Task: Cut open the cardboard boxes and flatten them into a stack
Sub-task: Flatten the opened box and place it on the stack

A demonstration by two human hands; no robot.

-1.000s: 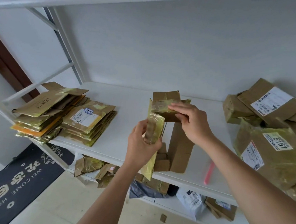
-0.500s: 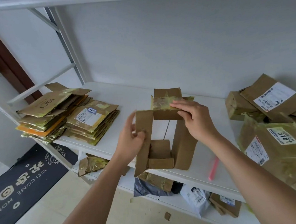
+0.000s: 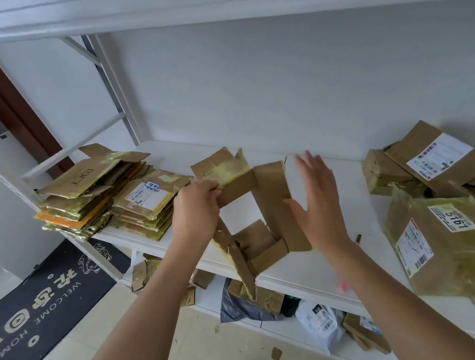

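Observation:
An opened brown cardboard box (image 3: 272, 205) with yellowish tape stands as a hollow sleeve on the white shelf (image 3: 320, 261), its flaps spread. My left hand (image 3: 196, 210) grips its upper left edge near the taped flap. My right hand (image 3: 316, 199) hovers just right of the box with straight, spread fingers, apart from the cardboard. Two stacks of flattened boxes (image 3: 97, 198) lie at the left end of the shelf. Sealed boxes (image 3: 445, 238) with white labels are piled at the right.
A pink stick-like thing (image 3: 342, 286), partly hidden by my right arm, lies near the shelf's front edge. The lower shelf holds cardboard scraps (image 3: 141, 273) and grey mail bags (image 3: 319, 323). A dark welcome mat (image 3: 42, 300) covers the floor on the left. A white wall backs the shelf.
My right hand has let go of the box top and opened beside it. My left hand has moved from the left flap up to the top edge. The box has tilted leftward.

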